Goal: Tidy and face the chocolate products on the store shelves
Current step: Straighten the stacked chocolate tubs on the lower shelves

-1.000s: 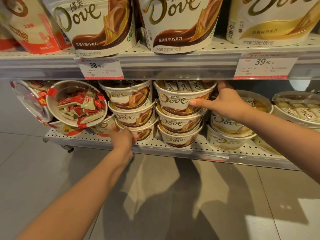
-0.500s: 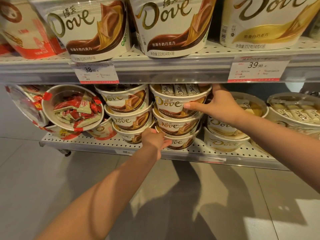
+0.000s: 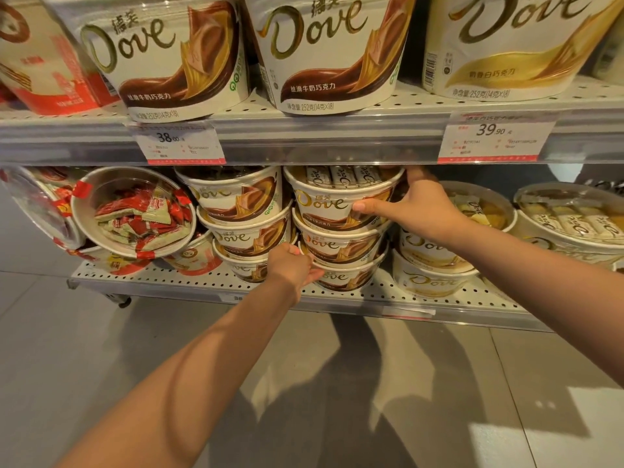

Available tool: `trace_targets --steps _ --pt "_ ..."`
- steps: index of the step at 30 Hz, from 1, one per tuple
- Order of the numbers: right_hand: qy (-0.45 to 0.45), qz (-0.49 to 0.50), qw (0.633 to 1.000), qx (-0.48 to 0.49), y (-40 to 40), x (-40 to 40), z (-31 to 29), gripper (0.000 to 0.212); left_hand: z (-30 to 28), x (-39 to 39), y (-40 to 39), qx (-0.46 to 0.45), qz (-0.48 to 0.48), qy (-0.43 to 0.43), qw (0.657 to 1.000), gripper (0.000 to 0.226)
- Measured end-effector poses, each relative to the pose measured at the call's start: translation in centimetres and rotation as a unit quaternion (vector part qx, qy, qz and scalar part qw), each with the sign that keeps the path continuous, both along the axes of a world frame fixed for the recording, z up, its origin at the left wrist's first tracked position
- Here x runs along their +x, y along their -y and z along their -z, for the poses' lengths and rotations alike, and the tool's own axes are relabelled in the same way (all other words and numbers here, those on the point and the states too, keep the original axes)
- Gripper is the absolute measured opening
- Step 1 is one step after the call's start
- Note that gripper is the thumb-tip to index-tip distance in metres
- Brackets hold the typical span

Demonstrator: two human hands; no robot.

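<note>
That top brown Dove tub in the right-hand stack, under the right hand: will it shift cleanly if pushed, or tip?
The top Dove tub is round and tapered, sitting on two stacked tubs, so a hard shove could probably topple the stack. Its glossy wall looks slippery; the right hand wraps its side and rim. The wrapped bars visible inside suggest some weight, likely steadying it.
</note>
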State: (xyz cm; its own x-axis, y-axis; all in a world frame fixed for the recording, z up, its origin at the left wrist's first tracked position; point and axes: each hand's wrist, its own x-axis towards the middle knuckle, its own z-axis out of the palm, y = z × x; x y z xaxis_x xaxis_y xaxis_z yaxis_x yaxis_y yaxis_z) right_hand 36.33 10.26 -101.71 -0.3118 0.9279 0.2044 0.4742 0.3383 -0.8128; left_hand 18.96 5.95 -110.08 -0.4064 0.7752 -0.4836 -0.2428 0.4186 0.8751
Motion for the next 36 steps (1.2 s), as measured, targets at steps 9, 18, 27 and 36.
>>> trace_targets --steps 9,18,27,36 --pt "-0.014 0.002 1.000 -0.013 0.4 -0.4 0.4 0.057 -1.3 -1.6 1.2 -0.029 0.067 -0.004 0.997 0.042" --pt "0.020 0.040 0.969 0.242 4.7 0.6 1.9 0.043 -8.6 -2.9 7.7 0.114 0.126 -0.292 0.941 0.030" --pt "-0.081 0.024 0.926 0.367 7.0 -2.2 -8.6 0.040 -19.8 -7.6 7.2 0.317 -0.142 -0.509 0.788 0.062" --pt "-0.132 0.238 0.955 0.118 5.1 -8.4 -12.3 0.123 -22.9 -10.0 4.3 0.271 -0.077 -0.389 0.877 0.131"
